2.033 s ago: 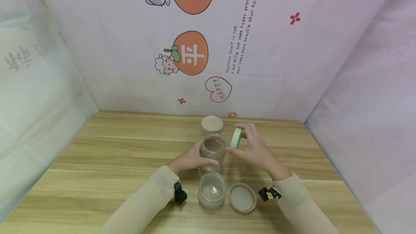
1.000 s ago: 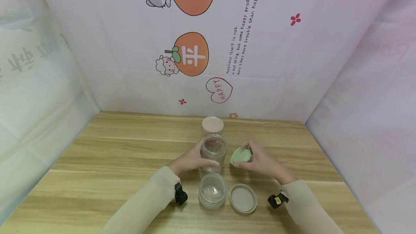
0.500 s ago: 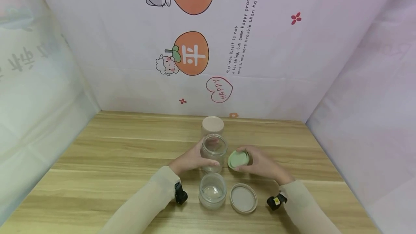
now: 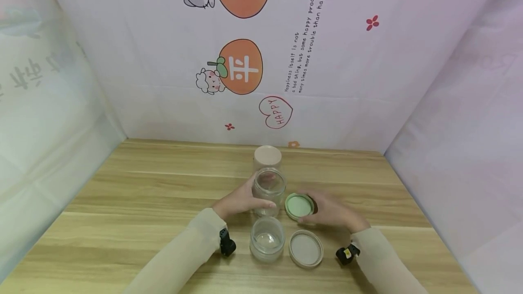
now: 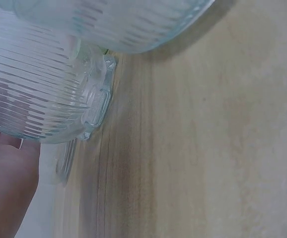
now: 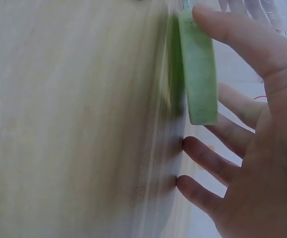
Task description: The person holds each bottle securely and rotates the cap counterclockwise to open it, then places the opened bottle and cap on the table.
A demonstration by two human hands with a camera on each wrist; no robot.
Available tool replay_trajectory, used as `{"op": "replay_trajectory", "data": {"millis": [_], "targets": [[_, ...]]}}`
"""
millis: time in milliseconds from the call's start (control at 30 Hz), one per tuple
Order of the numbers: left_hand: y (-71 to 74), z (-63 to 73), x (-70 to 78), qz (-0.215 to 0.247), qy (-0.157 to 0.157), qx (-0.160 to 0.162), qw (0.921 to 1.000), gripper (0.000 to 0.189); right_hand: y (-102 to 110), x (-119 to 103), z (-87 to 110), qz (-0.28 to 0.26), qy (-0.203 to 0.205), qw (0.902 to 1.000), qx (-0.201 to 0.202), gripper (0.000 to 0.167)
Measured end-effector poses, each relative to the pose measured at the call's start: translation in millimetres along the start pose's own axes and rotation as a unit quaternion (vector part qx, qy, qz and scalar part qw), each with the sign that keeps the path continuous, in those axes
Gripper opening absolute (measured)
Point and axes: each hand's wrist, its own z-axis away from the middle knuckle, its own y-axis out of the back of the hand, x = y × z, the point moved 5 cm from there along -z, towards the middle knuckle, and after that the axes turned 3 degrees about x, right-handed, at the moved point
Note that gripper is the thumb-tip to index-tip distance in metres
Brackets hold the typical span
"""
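In the head view my left hand (image 4: pixel 242 199) is wrapped round a clear ribbed glass jar (image 4: pixel 268 193), which stands upright without a lid. The left wrist view shows the hand (image 5: pixel 7 173) behind the ribbed wall of that jar (image 5: pixel 39 84). My right hand (image 4: pixel 328 210) holds a round green lid (image 4: pixel 298 206) by its rim, inner side up, just right of the jar. Close up in the right wrist view, the thumb of the right hand (image 6: pixel 272 129) touches the edge of the green lid (image 6: pixel 200 74), low over the tabletop.
Nearer me stands a shorter open glass jar (image 4: pixel 267 240), with a beige lid (image 4: pixel 305 249) lying inner side up to its right. Behind the held jar is another jar with a pinkish lid (image 4: pixel 267 156). The wooden table (image 4: pixel 163 185) meets a printed cloth (image 4: pixel 335 117) at the back.
My right hand has brought the green lid down from beside the jar's mouth and turned it from on edge to flat, low at the table. The left hand and its jar have stayed put.
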Motion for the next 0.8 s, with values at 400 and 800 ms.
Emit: {"op": "replay_trajectory", "data": {"millis": [400, 800], "targets": [[-0.2, 0.3, 0.4, -0.001, -0.009, -0.003, 1.0, 0.089, -2.1, 0.9, 0.8, 0.026, 0.034, 0.9991, -0.007, 0.081], [2.1, 1.0, -1.5, -0.027, -0.005, 0.011, 0.9996, 0.093, -1.2, 3.0, 1.6, 0.014, 0.02, 0.9997, -0.008, 0.086]]}}
